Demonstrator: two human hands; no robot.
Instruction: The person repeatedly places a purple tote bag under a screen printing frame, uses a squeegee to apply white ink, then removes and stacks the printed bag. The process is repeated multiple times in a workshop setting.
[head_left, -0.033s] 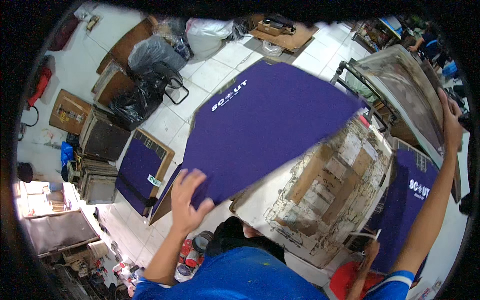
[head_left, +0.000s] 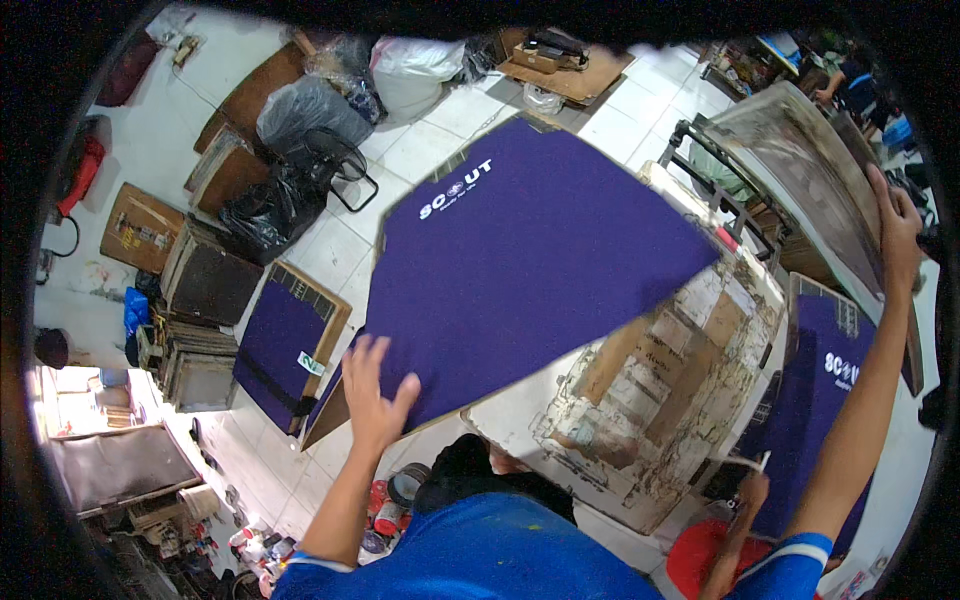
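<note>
A dark purple fabric panel [head_left: 530,250] with white printing at its upper left lies over a board in the middle. My left hand [head_left: 378,400] is at its near-left edge with the fingers spread; whether they touch the cloth I cannot tell. At the far right, my right hand [head_left: 898,225] is wrapped round the edge of a tilted screen-printing frame [head_left: 790,150]. That frame leans up from a black metal hinge clamp [head_left: 725,195]. Under the panel's right side shows a worn white board [head_left: 650,400] patched with brown tape.
Another purple panel [head_left: 810,410] lies to the right, beside a co-worker's hand [head_left: 752,490] holding a thin pale strip. A smaller purple panel [head_left: 285,340] stands at left. Stacked frames [head_left: 205,265], plastic bags [head_left: 310,115] and paint tins [head_left: 390,515] sit around on the tiled floor.
The purple panel's right edge, blurred before, now lies lower and sharper. My left hand has shifted slightly, fingers still spread. My right hand stays on the frame.
</note>
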